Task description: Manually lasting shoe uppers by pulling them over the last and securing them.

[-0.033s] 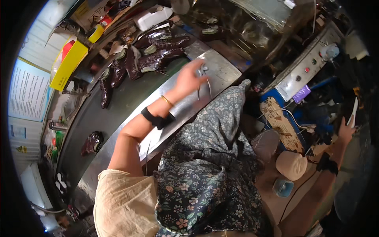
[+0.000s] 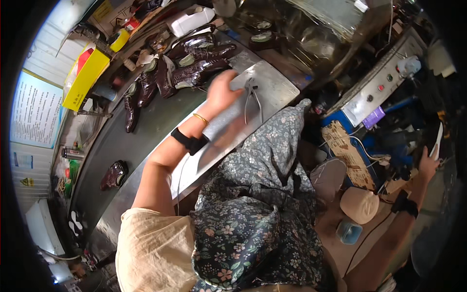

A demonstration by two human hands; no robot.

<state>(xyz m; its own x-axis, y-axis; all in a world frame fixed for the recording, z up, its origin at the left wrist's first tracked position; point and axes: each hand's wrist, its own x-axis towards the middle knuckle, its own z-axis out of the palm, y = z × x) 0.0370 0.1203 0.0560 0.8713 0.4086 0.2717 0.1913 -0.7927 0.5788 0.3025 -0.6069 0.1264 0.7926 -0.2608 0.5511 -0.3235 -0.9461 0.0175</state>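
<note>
My left hand [image 2: 223, 91], slightly blurred, is just above the metal plate [image 2: 277, 90] at the bench edge. Nothing is in it, and the thumb stands out from the fingers. A pair of pliers [image 2: 252, 95] lies on the plate to its right, handles spread towards me. Beyond the hand, several glossy dark brown shoes [image 2: 194, 73] are bunched together. At the far right, the fingers of my right hand [image 2: 428, 165] are closed on a long white object [image 2: 438, 140], whose kind I cannot make out.
A dark curved belt [image 2: 160, 114] carries a single brown shoe [image 2: 114, 176] at the left. Towards the right are a control panel [image 2: 374, 95] with buttons, a purple box [image 2: 373, 117], a pale round container [image 2: 359, 204] and a small clear tub [image 2: 349, 231]. A yellow box [image 2: 85, 80] stands behind the belt.
My left hand has come off the pliers and moved left, leaving them lying on the metal plate. My right hand stays at the white object.
</note>
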